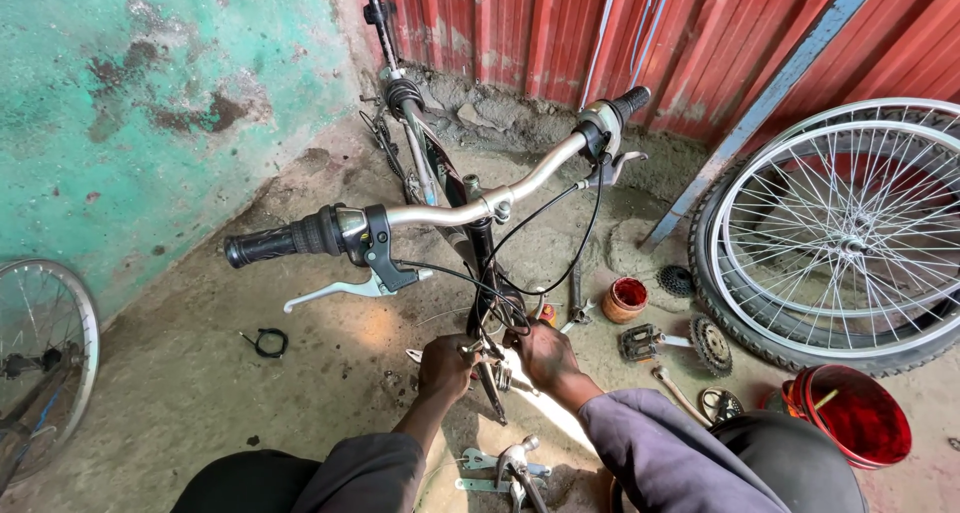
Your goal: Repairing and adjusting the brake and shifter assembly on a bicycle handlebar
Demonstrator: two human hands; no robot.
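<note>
Bicycle fork [492,383], low beneath handlebar [450,213] on concrete floor [200,373], gripped by left hand [445,368] and right hand [545,355], fingers closed around brake fittings; apparently mid-adjustment, steadying required before tightening.

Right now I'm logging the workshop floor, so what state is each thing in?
Bicycle: upright, front wheel off.
Left hand: closed on the fork end, beside the right hand.
Right hand: gripping at the fork end.
Left brake lever: unsqueezed, cable attached.
Loose wheels: stacked, leaning on the red wall.
Small orange tub: open, upright.
Red bowl: upright, a stick inside.
Pedal: detached, on the ground.
</note>
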